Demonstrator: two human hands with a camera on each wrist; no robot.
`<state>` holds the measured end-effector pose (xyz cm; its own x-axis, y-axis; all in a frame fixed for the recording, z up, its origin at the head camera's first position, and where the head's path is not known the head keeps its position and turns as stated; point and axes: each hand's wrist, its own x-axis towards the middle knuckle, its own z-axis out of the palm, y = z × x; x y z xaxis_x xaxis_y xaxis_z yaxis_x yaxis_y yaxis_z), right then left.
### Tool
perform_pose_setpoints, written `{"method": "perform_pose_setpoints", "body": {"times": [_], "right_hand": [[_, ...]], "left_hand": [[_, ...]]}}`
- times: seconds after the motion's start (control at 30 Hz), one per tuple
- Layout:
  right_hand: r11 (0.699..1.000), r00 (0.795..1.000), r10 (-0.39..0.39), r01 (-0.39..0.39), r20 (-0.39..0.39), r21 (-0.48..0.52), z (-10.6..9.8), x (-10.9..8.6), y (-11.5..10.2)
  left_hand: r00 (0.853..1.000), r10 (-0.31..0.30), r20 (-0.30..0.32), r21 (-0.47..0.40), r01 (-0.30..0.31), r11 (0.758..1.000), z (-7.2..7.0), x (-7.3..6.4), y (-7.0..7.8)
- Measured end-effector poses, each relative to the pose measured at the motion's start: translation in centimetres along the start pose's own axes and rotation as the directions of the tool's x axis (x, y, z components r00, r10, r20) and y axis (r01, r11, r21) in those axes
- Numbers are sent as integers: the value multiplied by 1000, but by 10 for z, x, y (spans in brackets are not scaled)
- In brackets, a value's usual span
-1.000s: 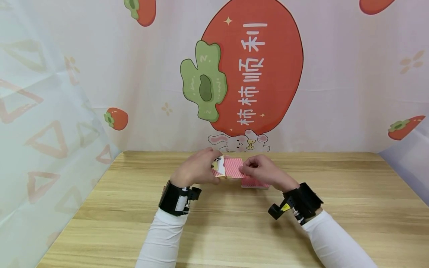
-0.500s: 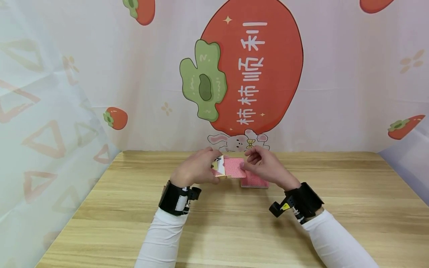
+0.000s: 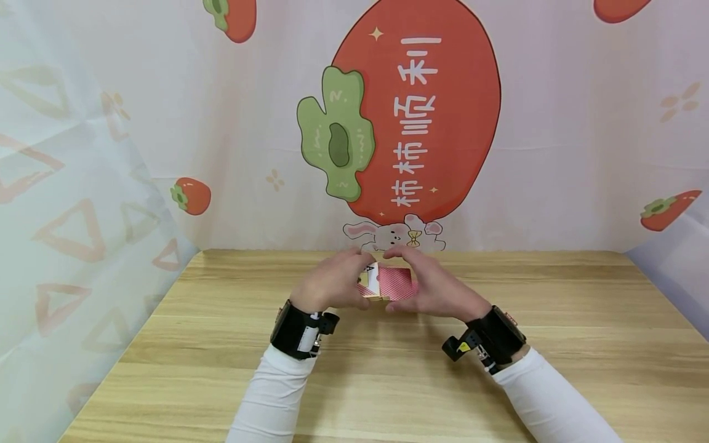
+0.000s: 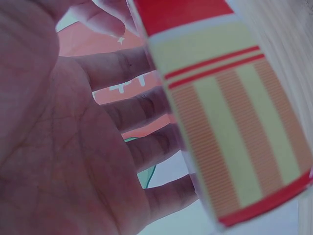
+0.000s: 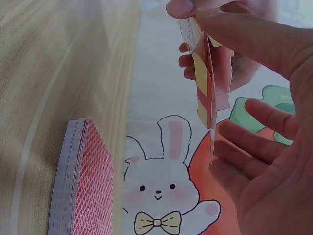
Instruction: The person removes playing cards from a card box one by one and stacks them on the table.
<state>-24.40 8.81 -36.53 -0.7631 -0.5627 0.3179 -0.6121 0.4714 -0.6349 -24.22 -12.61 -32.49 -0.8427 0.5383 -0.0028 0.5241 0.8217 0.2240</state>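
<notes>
A playing card box [image 3: 372,280] with an "A" printed on white is held above the table by my left hand [image 3: 330,283], fingers along one edge and thumb along the other. Its cream, red and striped side [image 4: 230,122] fills much of the left wrist view. From its right end sticks out a flat red-patterned piece [image 3: 396,283]. My right hand [image 3: 443,287] spans that end, thumb at the near edge and fingers at the far edge. In the right wrist view, yellow and pink flaps [image 5: 222,100] stand out at the box's end.
A stack of red-backed cards [image 5: 93,186] lies on the wooden table [image 3: 376,381], hidden behind my right hand in the head view. Behind the table hangs a cloth [image 3: 559,135] printed with persimmons and a rabbit.
My right hand has gone from pinching the red-patterned piece's corner, through loosened fingers, to spanning the box's end. The box and left hand have shifted slightly right.
</notes>
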Motion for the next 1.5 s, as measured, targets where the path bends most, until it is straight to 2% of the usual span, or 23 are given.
{"method": "perform_pose_setpoints", "body": {"times": [0.47, 0.87, 1.5], "right_hand": [[998, 998, -48, 47, 35, 45, 2, 0, 2], [994, 996, -77, 81, 51, -71, -2, -1, 2], [991, 995, -51, 60, 85, -115, -4, -2, 3]], "left_hand": [[1000, 2, 21, -1, -2, 1000, 1, 2, 3], [1000, -3, 25, -7, 4, 1000, 1, 1, 3], [1000, 9, 9, -17, -8, 1000, 0, -1, 0]]}}
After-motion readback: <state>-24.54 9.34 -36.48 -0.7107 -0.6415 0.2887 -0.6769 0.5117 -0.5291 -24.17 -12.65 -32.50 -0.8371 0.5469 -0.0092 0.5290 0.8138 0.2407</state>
